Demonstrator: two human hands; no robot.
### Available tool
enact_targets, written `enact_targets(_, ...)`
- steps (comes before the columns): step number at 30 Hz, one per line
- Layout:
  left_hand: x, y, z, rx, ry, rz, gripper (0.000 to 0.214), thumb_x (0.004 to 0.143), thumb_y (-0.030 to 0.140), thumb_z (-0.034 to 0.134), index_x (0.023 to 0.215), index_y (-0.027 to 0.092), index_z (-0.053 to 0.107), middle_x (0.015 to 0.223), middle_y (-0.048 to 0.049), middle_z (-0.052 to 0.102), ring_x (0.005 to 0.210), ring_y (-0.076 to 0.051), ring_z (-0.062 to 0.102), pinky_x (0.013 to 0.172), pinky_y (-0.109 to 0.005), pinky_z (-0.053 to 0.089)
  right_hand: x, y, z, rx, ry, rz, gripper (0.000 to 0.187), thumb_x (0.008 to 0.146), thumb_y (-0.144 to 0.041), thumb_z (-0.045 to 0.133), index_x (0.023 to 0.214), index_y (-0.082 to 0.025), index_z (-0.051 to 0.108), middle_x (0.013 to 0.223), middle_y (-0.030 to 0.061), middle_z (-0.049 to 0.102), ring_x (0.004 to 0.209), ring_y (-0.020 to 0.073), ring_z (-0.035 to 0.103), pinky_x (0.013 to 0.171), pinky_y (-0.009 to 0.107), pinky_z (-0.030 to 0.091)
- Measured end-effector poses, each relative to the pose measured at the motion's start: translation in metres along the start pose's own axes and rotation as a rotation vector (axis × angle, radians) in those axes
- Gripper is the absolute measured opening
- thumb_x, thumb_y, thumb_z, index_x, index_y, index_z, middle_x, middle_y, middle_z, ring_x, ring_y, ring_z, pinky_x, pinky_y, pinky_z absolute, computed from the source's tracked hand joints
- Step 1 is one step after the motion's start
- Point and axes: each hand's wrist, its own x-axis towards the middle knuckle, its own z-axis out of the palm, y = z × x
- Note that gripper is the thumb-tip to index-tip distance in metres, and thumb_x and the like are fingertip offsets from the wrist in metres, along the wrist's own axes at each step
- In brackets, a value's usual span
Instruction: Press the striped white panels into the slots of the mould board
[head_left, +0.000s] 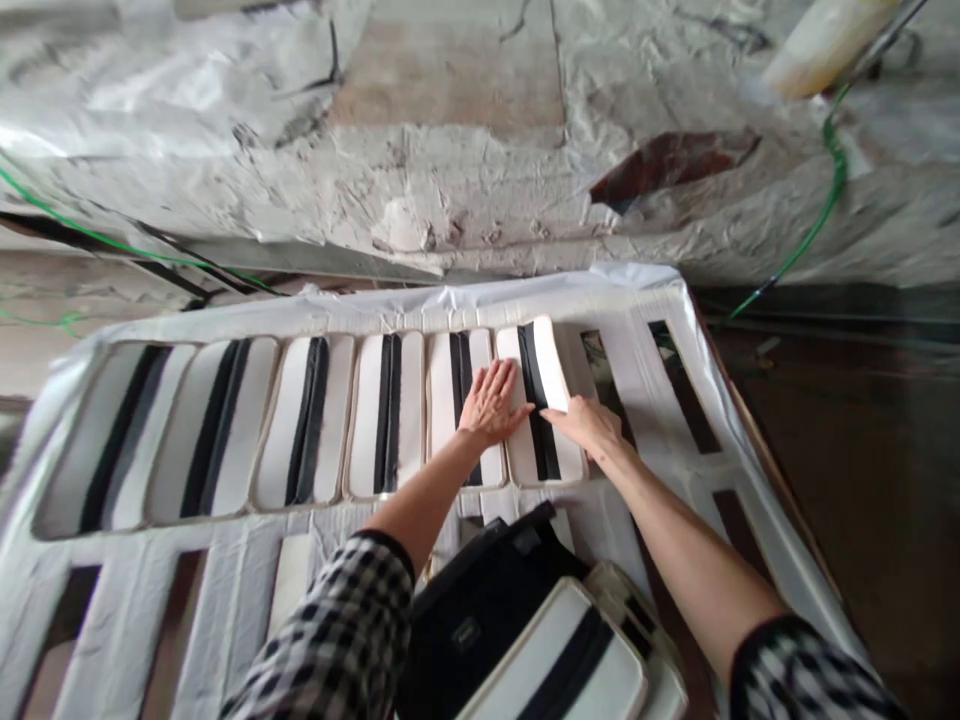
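Several white, rounded panels, each with a dark band down its middle, lie side by side in a row on the white-covered board. The rightmost panel (551,450) has its upper right edge lifted a little. My left hand (491,400) rests flat, fingers stretched out, across that panel's left side and the neighbouring panel (442,375). At its right edge my right hand (589,422) pinches it, thumb on top and fingers partly hidden beneath. Close to my body, more banded panels (562,650) are stacked beside a black item (480,590) whose kind I cannot make out.
The board (225,590) is wrapped in white sheeting and has long slots (682,385) cut through it. Behind it stands a wrinkled, sheet-covered surface (465,190). A green cable (832,190) hangs at the right, and a pale cylinder (825,45) sits at upper right.
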Motion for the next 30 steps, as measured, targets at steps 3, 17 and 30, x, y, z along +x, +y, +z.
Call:
enact_targets(3, -0.003, 0.003, 0.007, 0.002, 0.013, 0.02, 0.077, 0.088, 0.07, 0.047, 0.152, 0.029, 0.034, 0.162, -0.0124, 0.011, 0.149, -0.034, 0.009, 0.12, -0.06, 0.005, -0.002, -0.003, -0.004, -0.145, -0.023, 0.004, 0.055, 0.078, -0.061, 0.07, 0.087, -0.007, 0.074, 0.094, 0.0261, 0.069, 0.101, 0.0385, 0.064, 0.086, 0.043, 0.047)
enact_targets(17, -0.007, 0.008, 0.006, 0.038, -0.079, 0.106, 0.073, 0.094, 0.058, 0.047, 0.153, 0.019, 0.03, 0.162, -0.0094, 0.017, 0.15, -0.026, 0.011, 0.123, -0.044, 0.01, -0.226, -0.008, 0.029, -0.131, -0.271, -0.517, 0.018, 0.089, -0.034, 0.07, 0.082, -0.021, 0.06, 0.076, 0.0017, 0.066, 0.072, 0.0236, 0.063, 0.061, 0.035, 0.043)
enact_targets(30, -0.005, 0.014, 0.008, 0.059, -0.11, 0.054, 0.071, 0.092, 0.063, 0.047, 0.152, 0.027, 0.033, 0.162, -0.0086, 0.019, 0.15, -0.028, 0.013, 0.122, -0.048, 0.007, -0.333, 0.112, 0.063, 0.354, 0.09, -0.162, 0.035, 0.095, -0.043, 0.058, 0.119, -0.019, 0.055, 0.105, 0.0107, 0.064, 0.096, 0.0256, 0.062, 0.078, 0.041, 0.058)
